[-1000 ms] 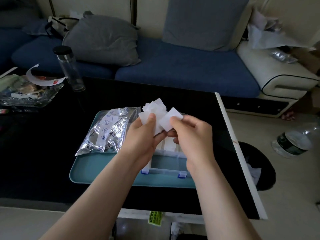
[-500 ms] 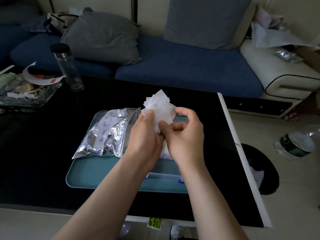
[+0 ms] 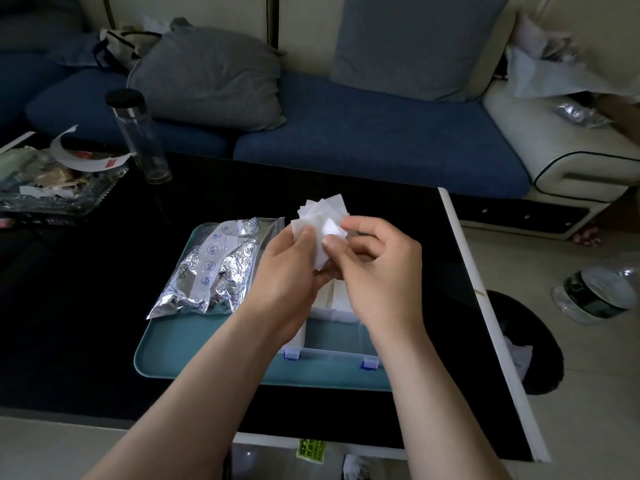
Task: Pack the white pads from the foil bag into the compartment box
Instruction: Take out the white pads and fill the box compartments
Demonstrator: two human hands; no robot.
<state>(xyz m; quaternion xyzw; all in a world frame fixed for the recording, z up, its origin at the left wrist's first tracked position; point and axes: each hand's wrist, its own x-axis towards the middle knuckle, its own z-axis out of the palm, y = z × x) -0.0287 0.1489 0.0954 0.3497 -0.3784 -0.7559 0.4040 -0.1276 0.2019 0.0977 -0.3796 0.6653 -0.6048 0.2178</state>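
Note:
My left hand (image 3: 287, 271) holds a fanned bunch of white pads (image 3: 322, 220) above the tray, thumb pressed on the front pad. My right hand (image 3: 377, 268) pinches the pads from the right with thumb and forefinger. The crumpled foil bag (image 3: 214, 271) lies on the left half of the teal tray (image 3: 194, 344). The clear compartment box (image 3: 332, 341) with blue clasps sits on the tray's right half, mostly hidden under my hands; white pads show inside it.
A clear bottle (image 3: 138, 136) with a black cap stands at the back left of the black table (image 3: 69, 306). A glass dish of scraps (image 3: 52, 188) lies far left. The table's white right edge (image 3: 485, 306) borders a floor with a dark bin (image 3: 526, 341) and a plastic bottle (image 3: 595, 292).
The single pad my right hand held apart a second ago has been brought against the bunch. Both hands now pinch the pads together, slightly higher in view.

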